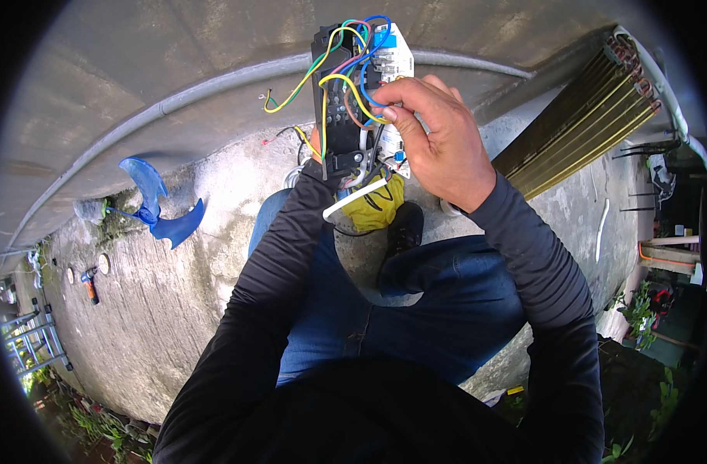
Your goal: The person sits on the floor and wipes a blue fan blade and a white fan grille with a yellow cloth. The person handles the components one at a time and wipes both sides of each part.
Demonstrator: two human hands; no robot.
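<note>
A black electrical control box (339,143) stands raised in front of me, with a white-edged circuit board (400,58) along its right side. My left hand (316,145) supports the box from its left; most of its fingers are hidden behind it. Thumb and index finger of my right hand (442,139) are pinched together over the box, at the ends of a yellow-green wire (356,91) and a blue wire (364,83). More green, brown and pink wires loop over the top. Below the box hang a white sleeved cable (355,198) and a yellow bag-like item (375,207).
A finned coil (582,116) leans at the right by the wall. To the left lie a blue fan blade (168,224) and an orange-black power drill (89,288) on the concrete floor (160,317). A grey pipe (214,79) runs along the wall; a ladder (36,340) is far left.
</note>
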